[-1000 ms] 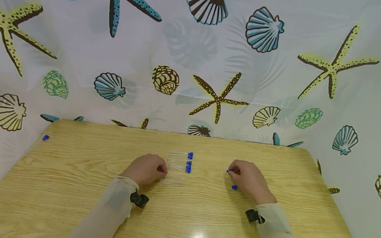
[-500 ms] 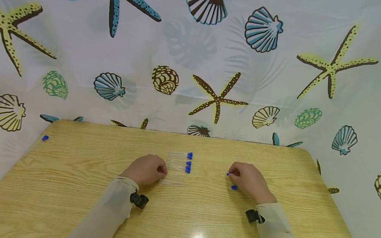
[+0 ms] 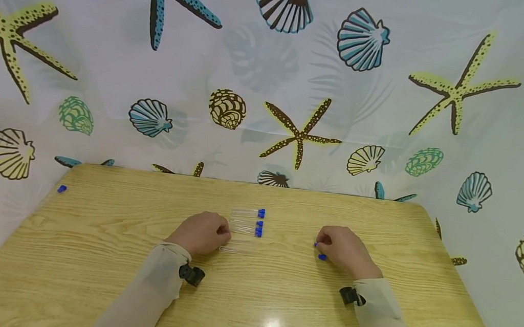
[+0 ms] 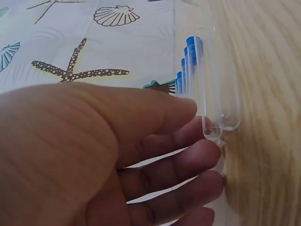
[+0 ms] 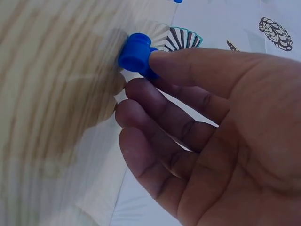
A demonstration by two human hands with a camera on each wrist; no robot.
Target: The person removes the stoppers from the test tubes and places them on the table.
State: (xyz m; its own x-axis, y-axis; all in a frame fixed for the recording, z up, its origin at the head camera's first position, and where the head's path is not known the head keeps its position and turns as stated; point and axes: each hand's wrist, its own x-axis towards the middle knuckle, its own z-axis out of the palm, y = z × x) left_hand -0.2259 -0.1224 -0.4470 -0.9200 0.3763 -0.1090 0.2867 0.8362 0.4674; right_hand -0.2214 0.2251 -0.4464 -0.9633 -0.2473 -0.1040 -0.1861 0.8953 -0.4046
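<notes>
My right hand (image 3: 339,245) pinches a small blue cap (image 3: 315,244) between thumb and index finger, low over the table; the fingers hide most of it. A second blue cap (image 3: 322,257) lies on the table beside that hand, large in the right wrist view (image 5: 135,52). On the left, my left hand (image 3: 203,232) rests with loosely bent fingers at the rounded ends of two clear test tubes without caps. In the left wrist view, one uncapped tube (image 4: 212,132) overlaps the index fingertip, and the other uncapped tube (image 4: 229,120) lies just beyond it.
Several clear tubes with blue caps (image 3: 260,224) lie side by side behind the uncapped ones, caps pointing right. Another blue cap (image 3: 62,188) lies near the left edge of the wooden table (image 3: 252,286). A patterned cloth (image 3: 186,75) hangs behind the table.
My right hand has shifted slightly toward me with the pinched cap, closer to the cap lying on the table. The left hand stays almost still by the tubes.
</notes>
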